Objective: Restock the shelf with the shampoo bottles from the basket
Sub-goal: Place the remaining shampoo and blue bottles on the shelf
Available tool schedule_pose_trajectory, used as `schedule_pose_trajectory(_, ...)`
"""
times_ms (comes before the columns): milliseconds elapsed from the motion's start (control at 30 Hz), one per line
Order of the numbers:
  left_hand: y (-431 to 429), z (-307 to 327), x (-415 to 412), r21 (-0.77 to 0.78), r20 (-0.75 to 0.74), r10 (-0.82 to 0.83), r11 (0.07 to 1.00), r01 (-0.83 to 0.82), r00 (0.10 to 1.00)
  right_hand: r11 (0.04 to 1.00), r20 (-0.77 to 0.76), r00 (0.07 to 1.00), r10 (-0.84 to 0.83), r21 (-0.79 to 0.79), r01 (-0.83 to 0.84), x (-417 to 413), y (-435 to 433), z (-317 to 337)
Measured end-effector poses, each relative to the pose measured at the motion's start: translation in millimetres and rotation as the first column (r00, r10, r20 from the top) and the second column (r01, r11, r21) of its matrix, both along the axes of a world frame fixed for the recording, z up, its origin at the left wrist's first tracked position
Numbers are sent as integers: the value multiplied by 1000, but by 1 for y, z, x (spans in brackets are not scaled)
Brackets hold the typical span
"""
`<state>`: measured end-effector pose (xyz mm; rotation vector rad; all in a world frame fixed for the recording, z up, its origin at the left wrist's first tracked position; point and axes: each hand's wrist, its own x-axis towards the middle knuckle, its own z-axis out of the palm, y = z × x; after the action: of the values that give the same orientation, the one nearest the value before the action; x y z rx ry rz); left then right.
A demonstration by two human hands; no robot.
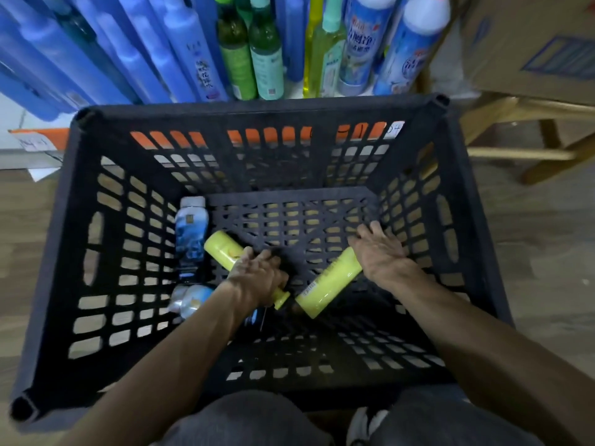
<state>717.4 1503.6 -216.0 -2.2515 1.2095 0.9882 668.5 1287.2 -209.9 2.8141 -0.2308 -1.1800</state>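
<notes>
A dark slatted basket stands on the floor in front of the shelf. Two yellow shampoo bottles lie on its bottom. My left hand is closed around the left yellow bottle. My right hand lies over the upper end of the right yellow bottle, fingers spread; whether it grips is unclear. A blue-and-white bottle lies along the left wall, and a silver-blue bottle lies partly under my left forearm.
The shelf beyond the basket holds several blue bottles, green bottles, a yellow bottle and white-blue bottles. A cardboard box rests on a wooden stool at the right. My knees are just below the basket.
</notes>
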Motion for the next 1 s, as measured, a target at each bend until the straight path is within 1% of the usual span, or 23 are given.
schedule_pose_trajectory(100,-4,-3,-1,16,41,-60,998,59,997,999,-16,999,52,-7,-52,3,-1,0)
schedule_pose_trajectory(233,-1,-2,-1,-7,39,-23,1000,23,999,989,-45,989,143,-22,-144,4,12,-1)
schedule_pose_trajectory(333,4,-1,6,-10,56,-14,1000,14,998,981,23,981,191,31,-192,4,12,-4)
schedule_pose_trajectory(400,8,1,11,9,90,-33,999,33,995,971,27,973,231,56,-232,4,9,-5)
schedule_pose_trajectory(500,14,-1,12,8,186,-91,996,91,978,953,19,955,296,62,-296,4,6,-5)
schedule_pose_trajectory(567,18,-3,11,22,202,-119,993,117,972,943,14,947,320,96,-320,5,4,4)
schedule_pose_trajectory(600,20,-2,14,4,201,-93,996,94,975,943,-12,948,319,107,-316,5,4,9)
schedule_pose_trajectory(633,21,4,19,-58,203,-38,997,50,978,946,-22,953,301,137,-295,6,4,16)
schedule_pose_trajectory(667,23,14,25,-131,191,44,991,-19,980,945,-21,958,287,167,-280,5,4,23)
schedule_pose_trajectory(700,25,29,31,-212,167,142,972,-105,976,951,-5,977,214,230,-207,5,6,37)
schedule_pose_trajectory(733,29,45,34,-271,103,256,937,-221,961,950,5,987,159,272,-154,7,9,53)
schedule_pose_trajectory(767,33,64,35,-330,12,384,873,-359,923,961,4,994,106,255,-103,10,12,72)
schedule_pose_trajectory(800,37,87,33,-366,-80,502,789,-494,861,975,-5,998,69,210,-66,13,15,96)
schedule_pose_trajectory(833,40,111,31,-396,-159,594,693,-602,788,985,6,1000,-12,172,11,16,16,124)
schedule_pose_trajectory(900,46,162,25,-455,-282,683,522,-721,673,989,55,997,-55,140,46,19,16,174)
schedule_pose_trajectory(967,47,219,19,-455,-376,714,413,-789,590,978,138,980,-141,174,117,17,16,230)
schedule_pose_trajectory(1000,48,250,16,-443,-415,726,365,-819,549,962,171,962,-211,212,173,16,16,260)
